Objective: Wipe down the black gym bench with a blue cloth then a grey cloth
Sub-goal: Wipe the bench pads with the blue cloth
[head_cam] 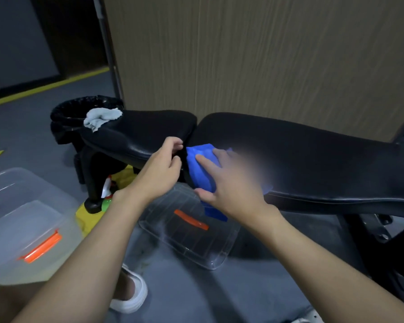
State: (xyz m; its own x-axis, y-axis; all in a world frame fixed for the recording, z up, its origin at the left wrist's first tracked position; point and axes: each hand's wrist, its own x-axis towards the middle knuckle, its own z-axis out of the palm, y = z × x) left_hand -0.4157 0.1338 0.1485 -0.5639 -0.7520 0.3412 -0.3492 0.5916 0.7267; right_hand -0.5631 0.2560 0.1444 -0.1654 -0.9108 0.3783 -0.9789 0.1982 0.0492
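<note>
While the right hand (229, 180) presses flat, fingers spread, on the crumpled blue cloth (202, 169) at the near edge of the long black padded gym bench (301, 159), just beside the gap between its two pads, the left hand (160, 170) pinches the seat pad's edge, probably to steady it; the crumpled grey cloth (100, 117) waits on the far seat end, likely for the second wipe.

We can't see most of the blue cloth (202, 159): right hand (229, 183) covers it, its fingertips smeared by blur. Bench (313, 164) runs off the right edge. Spray bottle (107, 191) is mostly behind left wrist & bench leg. Tub (21, 217) cut off at left edge.
</note>
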